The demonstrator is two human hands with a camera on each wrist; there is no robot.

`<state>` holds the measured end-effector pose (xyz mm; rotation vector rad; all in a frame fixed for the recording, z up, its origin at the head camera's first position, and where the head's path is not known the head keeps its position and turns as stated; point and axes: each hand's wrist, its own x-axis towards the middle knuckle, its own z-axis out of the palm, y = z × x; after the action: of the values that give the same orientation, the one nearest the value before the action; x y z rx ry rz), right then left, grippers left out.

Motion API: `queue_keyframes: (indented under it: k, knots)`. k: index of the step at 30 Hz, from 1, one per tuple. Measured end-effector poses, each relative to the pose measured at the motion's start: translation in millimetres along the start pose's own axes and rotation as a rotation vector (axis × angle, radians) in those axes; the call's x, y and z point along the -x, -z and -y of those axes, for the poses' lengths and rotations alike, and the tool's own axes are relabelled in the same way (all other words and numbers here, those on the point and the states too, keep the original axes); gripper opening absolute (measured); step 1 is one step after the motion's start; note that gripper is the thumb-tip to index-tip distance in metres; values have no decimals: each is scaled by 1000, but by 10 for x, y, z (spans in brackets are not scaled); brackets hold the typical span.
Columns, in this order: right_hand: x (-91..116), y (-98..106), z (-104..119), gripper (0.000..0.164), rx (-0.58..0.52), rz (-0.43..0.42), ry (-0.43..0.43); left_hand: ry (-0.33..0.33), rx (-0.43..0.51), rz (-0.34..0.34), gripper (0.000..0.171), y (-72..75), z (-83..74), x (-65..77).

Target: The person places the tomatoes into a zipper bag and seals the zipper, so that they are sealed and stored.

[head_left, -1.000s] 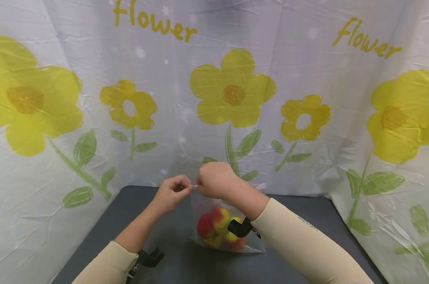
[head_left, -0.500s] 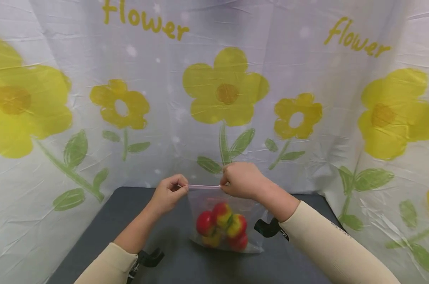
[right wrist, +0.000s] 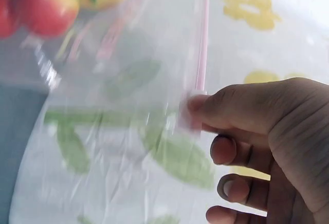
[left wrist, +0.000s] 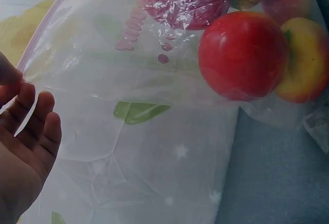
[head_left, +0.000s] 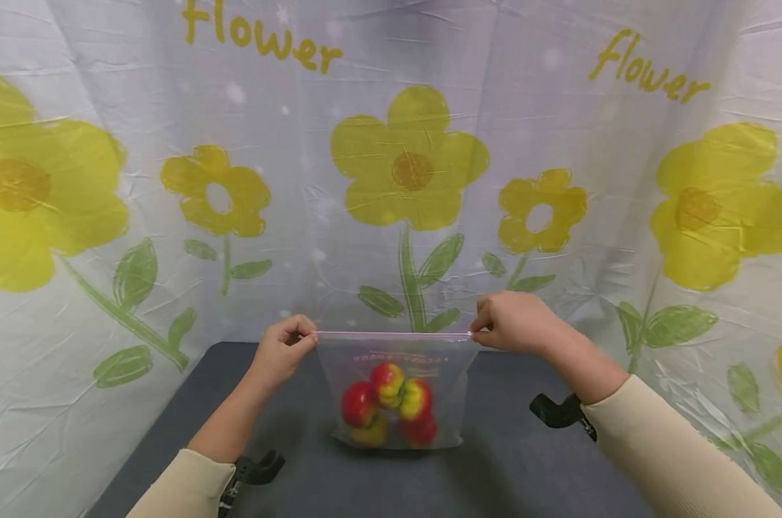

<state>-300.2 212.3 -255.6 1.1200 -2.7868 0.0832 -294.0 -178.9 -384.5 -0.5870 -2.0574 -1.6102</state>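
A clear slider zip bag (head_left: 452, 392) stands upright on the table, its pink zip strip (head_left: 391, 334) stretched level along the top. Inside lie several round red-and-yellow fruits (head_left: 388, 385), heaped near the bottom. My left hand (head_left: 280, 354) pinches the left end of the strip between thumb and index finger. At the opposite end, my right hand (head_left: 519, 322) pinches a translucent slider (right wrist: 186, 113); its other fingers are curled apart from the bag. In the left wrist view, a glossy red fruit (left wrist: 244, 54) shows through the plastic.
The dark grey table (head_left: 507, 467) extends around the bag. Behind it and at both sides hangs a pale curtain (head_left: 313, 273) printed with yellow flowers. Black wrist mounts (head_left: 261, 469) stick out beneath both forearms.
From beside the left hand, my right hand has moved right along the strip to its far end. The bag now spreads flat between both hands, and the left hand has shifted slightly left.
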Motion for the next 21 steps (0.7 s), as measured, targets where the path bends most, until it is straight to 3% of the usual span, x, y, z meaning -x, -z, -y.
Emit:
queue_keyframes:
  k: [5,10,18,21]
  knots:
    - [90,-26,-90,13,8,0,15,6,-18,3,13,-26,-10,4]
    - [141,11,-35,11,14,-19,-1,95,-56,-9,10,-46,-22,-95]
    - [312,214,289,7,-124,-64,70,144,-82,-9,16,-92,-117,-630]
    - [315,264,489,9,-195,-65,110,175,-99,24,20,-123,-170,-824]
